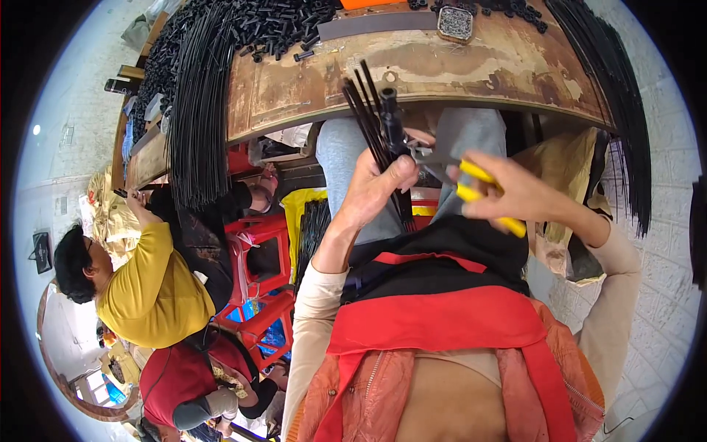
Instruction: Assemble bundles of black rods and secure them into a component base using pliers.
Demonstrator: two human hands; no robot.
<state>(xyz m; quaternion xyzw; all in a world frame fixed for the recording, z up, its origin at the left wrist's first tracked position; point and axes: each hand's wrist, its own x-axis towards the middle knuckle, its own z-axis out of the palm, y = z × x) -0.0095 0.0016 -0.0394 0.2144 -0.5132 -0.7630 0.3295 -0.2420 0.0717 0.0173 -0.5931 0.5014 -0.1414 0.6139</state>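
My left hand (374,188) is closed round a bundle of thin black rods (362,114) and a short black tube (392,118) with a round hollow end. The rods point up toward the table edge, and their lower ends hang below the hand. To the right, my right hand (508,188) grips yellow-handled pliers (475,175), somewhat smeared by motion. The pliers' grey metal end reaches toward the tube at my left fingers. Whether it touches the tube, I cannot tell.
A worn wooden table (427,66) bears a heap of black tubes (258,26), long rods (200,110) hanging over its left edge, more rods (618,110) on the right, and a tray of small metal bits (455,24). Left are red stools (261,250) and two people (151,295).
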